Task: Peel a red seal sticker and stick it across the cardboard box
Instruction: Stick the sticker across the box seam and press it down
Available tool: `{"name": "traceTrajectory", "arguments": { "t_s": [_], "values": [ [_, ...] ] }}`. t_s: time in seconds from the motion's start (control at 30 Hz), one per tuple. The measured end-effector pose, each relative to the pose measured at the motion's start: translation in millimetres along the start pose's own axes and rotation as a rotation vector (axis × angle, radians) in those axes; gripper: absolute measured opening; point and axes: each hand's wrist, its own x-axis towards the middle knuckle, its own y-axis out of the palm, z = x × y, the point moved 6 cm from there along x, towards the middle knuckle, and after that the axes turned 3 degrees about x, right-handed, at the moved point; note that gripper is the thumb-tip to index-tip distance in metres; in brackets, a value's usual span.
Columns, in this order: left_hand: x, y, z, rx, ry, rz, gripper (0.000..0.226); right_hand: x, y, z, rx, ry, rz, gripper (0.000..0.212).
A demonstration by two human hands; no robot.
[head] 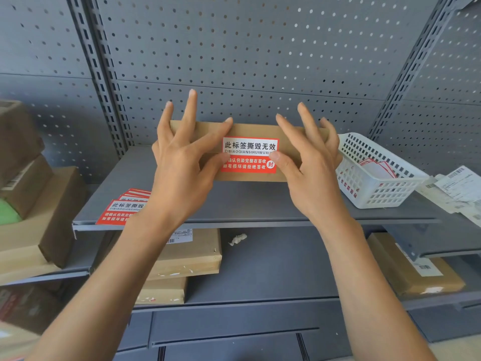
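Observation:
A flat brown cardboard box (250, 130) stands on the grey shelf (234, 201), its long face toward me. A red and white seal sticker (249, 155) with Chinese print lies across that face. My left hand (182, 157) rests on the box's left part, thumb pressing the sticker's left edge, fingers spread over the top. My right hand (309, 160) rests on the right part, thumb on the sticker's right edge, fingers fanned out. Both hands hide the box's ends.
A stack of red seal stickers (122, 209) lies at the shelf's front left edge. A white plastic basket (372, 173) with red-edged papers sits to the right, loose labels (458, 188) beyond it. Cardboard parcels (187, 256) lie on lower shelves and at left. Pegboard stands behind.

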Motion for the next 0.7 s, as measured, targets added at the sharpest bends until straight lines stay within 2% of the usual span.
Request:
{"name": "traceTrajectory", "arguments": {
  "t_s": [0.4, 0.5, 0.7],
  "values": [
    [-10.2, 5.0, 11.3, 0.040, 0.041, 0.092, 0.079, -13.6, 5.7, -3.6, -0.046, -0.021, 0.186, 0.088],
    [-12.9, 6.0, 11.3, 0.047, 0.057, 0.103, 0.083, -16.1, 7.0, -2.7, -0.029, -0.007, 0.168, 0.091],
    [-13.5, 5.8, 12.5, 0.026, 0.030, 0.037, 0.076, -18.1, 12.0, 2.0, -0.042, 0.009, 0.092, 0.090]
  ]
}}
